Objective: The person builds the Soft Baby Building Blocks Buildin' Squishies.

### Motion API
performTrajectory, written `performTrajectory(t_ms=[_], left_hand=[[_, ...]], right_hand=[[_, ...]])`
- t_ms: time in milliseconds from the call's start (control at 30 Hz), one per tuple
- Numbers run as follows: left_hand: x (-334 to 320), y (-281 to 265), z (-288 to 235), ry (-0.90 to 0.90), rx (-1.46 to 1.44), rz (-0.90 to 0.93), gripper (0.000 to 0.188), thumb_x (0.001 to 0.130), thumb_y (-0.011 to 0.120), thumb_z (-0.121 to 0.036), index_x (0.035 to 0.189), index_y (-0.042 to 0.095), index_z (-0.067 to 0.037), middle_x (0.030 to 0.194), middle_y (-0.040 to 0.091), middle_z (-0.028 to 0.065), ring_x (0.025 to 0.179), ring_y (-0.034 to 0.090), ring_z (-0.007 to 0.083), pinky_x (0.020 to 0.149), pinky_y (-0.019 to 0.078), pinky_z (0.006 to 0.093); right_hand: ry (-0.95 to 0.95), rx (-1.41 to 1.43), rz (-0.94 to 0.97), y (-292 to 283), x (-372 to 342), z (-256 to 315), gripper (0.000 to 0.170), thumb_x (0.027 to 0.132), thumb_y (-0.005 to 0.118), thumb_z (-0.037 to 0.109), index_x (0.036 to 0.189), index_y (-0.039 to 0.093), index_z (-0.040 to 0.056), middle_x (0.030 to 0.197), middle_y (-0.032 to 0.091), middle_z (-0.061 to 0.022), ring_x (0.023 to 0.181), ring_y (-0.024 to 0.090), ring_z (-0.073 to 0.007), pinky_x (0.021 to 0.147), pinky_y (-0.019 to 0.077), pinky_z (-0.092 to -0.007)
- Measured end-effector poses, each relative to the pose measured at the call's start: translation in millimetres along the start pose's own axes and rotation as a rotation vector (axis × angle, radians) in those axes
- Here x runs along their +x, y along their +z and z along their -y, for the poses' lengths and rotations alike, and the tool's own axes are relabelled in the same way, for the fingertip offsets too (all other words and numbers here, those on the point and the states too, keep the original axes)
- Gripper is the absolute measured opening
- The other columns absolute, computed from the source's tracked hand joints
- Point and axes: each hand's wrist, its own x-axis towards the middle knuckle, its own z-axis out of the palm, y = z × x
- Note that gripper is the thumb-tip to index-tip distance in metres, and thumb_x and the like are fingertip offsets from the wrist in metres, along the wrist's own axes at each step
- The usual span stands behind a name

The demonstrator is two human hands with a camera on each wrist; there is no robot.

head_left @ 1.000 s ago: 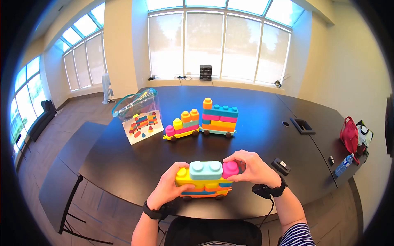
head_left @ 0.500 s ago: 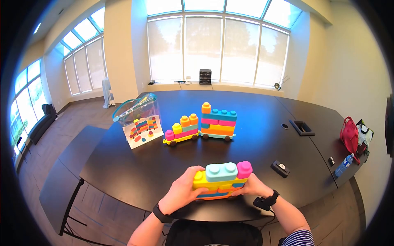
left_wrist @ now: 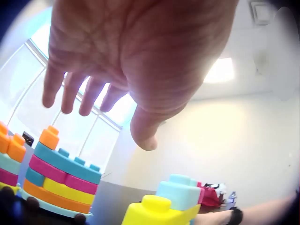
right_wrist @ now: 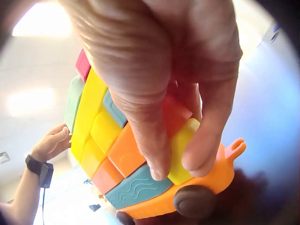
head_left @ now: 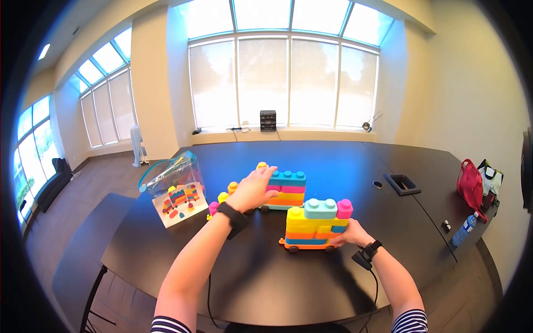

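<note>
My right hand point(head_left: 353, 234) grips the right end of a block wagon point(head_left: 308, 226) with an orange base, yellow, orange and blue blocks, and light blue and pink blocks on top. In the right wrist view, thumb and fingers of the right hand point(right_wrist: 164, 93) pinch the wagon's end point(right_wrist: 126, 150). Reaching forward, my left hand point(head_left: 254, 188) has its fingers extended near the taller far wagon point(head_left: 291, 190). The left wrist view shows the left hand point(left_wrist: 136, 56) holding nothing, above and apart from that far wagon point(left_wrist: 61, 178). The smaller wagon is partly hidden behind the left hand.
A clear bag point(head_left: 175, 172) with a picture card point(head_left: 180, 204) stands at the left of the dark table point(head_left: 233, 283). At the right are a water bottle point(head_left: 464, 229), a red bag point(head_left: 471, 188) and a table socket box point(head_left: 403, 184).
My left hand has let go of the near wagon and moved forward toward the far wagons. The near wagon has shifted right and forward, with my right hand still gripping its end.
</note>
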Motion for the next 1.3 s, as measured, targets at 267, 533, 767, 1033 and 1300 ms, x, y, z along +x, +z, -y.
performTrajectory(t_ms=[267,533,767,1033,1300], left_hand=[[108,74,19,0.043,0.114,0.15,0.092,0.069,0.098,-0.029,0.149,0.055,-0.014,0.137,0.066,0.0146,0.13,0.061,0.0367,0.11,0.0502,0.049],[143,112,49,-0.142,0.219,0.303,0.088,0.058,0.102,-0.034,0.137,0.068,-0.013,0.126,0.075,0.0128,0.119,0.071,0.0349,0.102,0.0559,0.0461],[129,81,58,-0.24,0.015,0.269,0.082,0.059,0.102,-0.029,0.133,0.072,-0.011,0.125,0.077,0.0137,0.119,0.072,0.034,0.102,0.0567,0.0443],[128,87,63,-0.191,0.047,0.249,0.083,0.059,0.101,-0.033,0.134,0.071,-0.009,0.127,0.076,0.0154,0.12,0.071,0.0349,0.103,0.0559,0.0439],[135,105,57,-0.225,0.18,0.318,0.089,0.06,0.103,-0.031,0.141,0.069,-0.016,0.13,0.075,0.0102,0.13,0.066,0.0337,0.116,0.0429,0.0551]], right_hand=[[0.12,0.066,-0.136,-54,36,-20,0.053,0.071,0.091,-0.007,0.12,0.07,-0.0049,0.107,0.077,-0.0135,0.086,0.08,-0.024,0.071,0.0709,-0.0368],[0.2,0.065,-0.28,-73,53,-31,0.051,0.07,0.093,-0.007,0.116,0.069,-0.0073,0.101,0.078,-0.0142,0.083,0.081,-0.0257,0.068,0.0709,-0.0375],[0.179,0.002,-0.318,-59,62,-27,0.044,0.073,0.092,-0.004,0.111,0.071,-0.0091,0.097,0.079,-0.0142,0.078,0.081,-0.0236,0.066,0.0703,-0.0355],[0.157,0.019,-0.313,-43,77,-27,0.042,0.076,0.09,-0.006,0.114,0.072,-0.0092,0.101,0.078,-0.0144,0.082,0.081,-0.0244,0.067,0.0711,-0.0357],[0.152,-0.035,-0.3,-42,80,-25,0.043,0.075,0.091,-0.002,0.114,0.073,-0.0082,0.1,0.079,-0.014,0.08,0.081,-0.0225,0.066,0.0701,-0.0348]])
